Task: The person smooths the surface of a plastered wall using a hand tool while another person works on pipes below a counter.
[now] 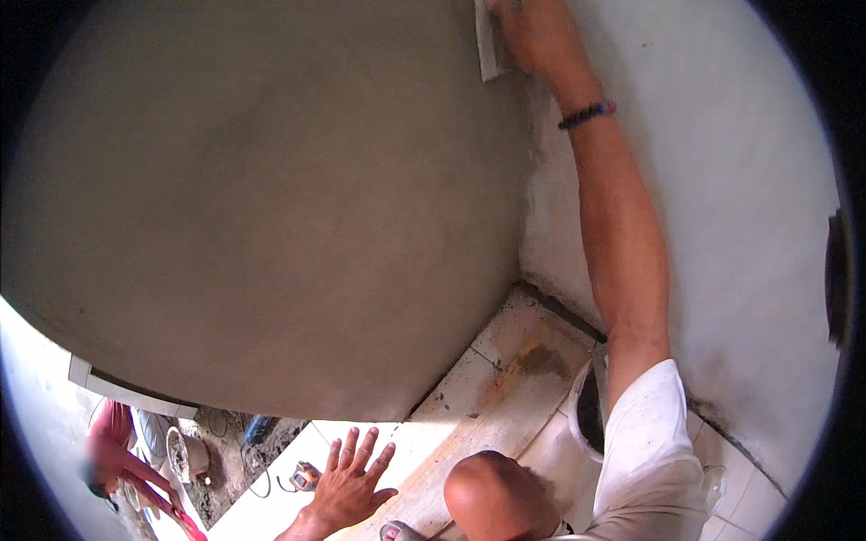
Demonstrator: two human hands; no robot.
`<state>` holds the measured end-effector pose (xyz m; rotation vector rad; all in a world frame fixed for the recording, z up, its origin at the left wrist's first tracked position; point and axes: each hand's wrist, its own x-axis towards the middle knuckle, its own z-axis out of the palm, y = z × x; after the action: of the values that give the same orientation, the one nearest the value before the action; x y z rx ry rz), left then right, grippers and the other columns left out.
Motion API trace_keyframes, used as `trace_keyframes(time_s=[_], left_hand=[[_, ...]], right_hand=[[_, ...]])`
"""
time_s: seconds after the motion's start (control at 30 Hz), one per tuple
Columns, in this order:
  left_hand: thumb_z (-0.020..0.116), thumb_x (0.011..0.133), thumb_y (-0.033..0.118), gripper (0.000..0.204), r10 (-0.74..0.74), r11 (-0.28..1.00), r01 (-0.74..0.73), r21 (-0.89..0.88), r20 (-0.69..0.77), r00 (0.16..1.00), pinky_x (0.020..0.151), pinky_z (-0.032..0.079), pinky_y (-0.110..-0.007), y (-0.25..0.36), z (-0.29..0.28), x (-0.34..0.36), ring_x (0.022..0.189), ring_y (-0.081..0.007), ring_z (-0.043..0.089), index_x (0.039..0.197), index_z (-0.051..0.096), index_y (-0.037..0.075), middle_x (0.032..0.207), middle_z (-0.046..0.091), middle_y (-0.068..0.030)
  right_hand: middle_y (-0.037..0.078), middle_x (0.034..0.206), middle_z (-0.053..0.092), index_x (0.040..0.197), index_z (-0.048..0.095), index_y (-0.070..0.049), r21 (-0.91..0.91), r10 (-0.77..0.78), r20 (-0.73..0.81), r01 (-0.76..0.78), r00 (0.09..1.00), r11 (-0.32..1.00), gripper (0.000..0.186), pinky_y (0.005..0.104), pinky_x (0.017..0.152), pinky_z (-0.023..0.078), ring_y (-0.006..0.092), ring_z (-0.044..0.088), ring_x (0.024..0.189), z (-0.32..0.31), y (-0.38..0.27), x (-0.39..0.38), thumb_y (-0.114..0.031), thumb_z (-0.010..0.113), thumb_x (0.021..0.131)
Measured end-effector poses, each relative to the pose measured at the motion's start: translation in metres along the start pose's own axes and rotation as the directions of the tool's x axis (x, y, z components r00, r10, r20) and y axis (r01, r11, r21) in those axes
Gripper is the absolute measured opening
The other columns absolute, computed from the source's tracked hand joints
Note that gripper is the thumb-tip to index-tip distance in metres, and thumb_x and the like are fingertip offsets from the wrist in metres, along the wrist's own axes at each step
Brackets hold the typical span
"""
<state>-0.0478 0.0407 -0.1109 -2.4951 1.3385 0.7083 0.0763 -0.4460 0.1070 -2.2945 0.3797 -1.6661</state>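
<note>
My right hand is raised at the top, a dark bead bracelet on its wrist. It is closed on a plastering float, seen as a pale flat strip nearly edge-on. The float lies against the smooth grey plastered wall, close to the corner with the whitish wall. The float's handle and my fingertips are partly cut off by the upper edge. Low in the view, my left hand holds nothing, its fingers spread above the tiled floor.
Below my right arm stands a bucket, partly covered by my sleeve. An orange and black tape measure lies beyond my left hand. My bent knee is between. At lower left, a person in red bends near another bucket and rubble.
</note>
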Motion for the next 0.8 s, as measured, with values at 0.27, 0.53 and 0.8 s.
trace_keyframes(time_s=[0.27, 0.53, 0.8], left_hand=[[0.044, 0.093, 0.061, 0.076, -0.069, 0.997, 0.067, 0.036, 0.069, 0.995, 0.118, 0.008, -0.057, -0.003, 0.012, -0.010, 0.147, -0.0409, -0.002, 0.154, 0.020, 0.021, 0.159, 0.008, -0.0175], [0.038, 0.094, 0.063, 0.074, -0.025, 0.994, 0.015, 0.109, 0.094, 0.995, 0.119, 0.009, -0.054, 0.020, 0.016, -0.015, 0.147, -0.0390, 0.002, 0.154, 0.019, 0.023, 0.160, 0.009, -0.0144], [0.030, 0.096, 0.063, 0.073, -0.099, 0.995, 0.101, -0.015, 0.101, 0.990, 0.119, 0.010, -0.054, 0.008, 0.020, -0.035, 0.146, -0.0410, 0.011, 0.154, 0.018, 0.020, 0.158, 0.017, -0.0167]], right_hand=[[0.024, 0.111, 0.063, 0.128, 0.058, -0.008, 0.091, 0.142, 0.122, -0.154, 0.982, 0.984, 0.037, 0.0471, 0.089, 0.047, 0.0419, 0.060, 0.103, 0.067, 0.083, -0.172, -0.021, 0.058, 0.094], [0.025, 0.118, 0.061, 0.130, 0.056, -0.004, 0.105, 0.334, 0.482, -0.431, 0.810, 0.896, 0.041, 0.0447, 0.095, 0.045, 0.0413, 0.058, 0.109, 0.092, 0.155, -0.343, -0.024, 0.057, 0.095], [0.022, 0.124, 0.060, 0.129, 0.057, -0.003, 0.280, 0.063, 0.106, -0.090, 0.992, 0.956, 0.039, 0.0427, 0.101, 0.043, 0.0384, 0.056, 0.116, 0.009, 0.064, -0.149, -0.023, 0.054, 0.096]])
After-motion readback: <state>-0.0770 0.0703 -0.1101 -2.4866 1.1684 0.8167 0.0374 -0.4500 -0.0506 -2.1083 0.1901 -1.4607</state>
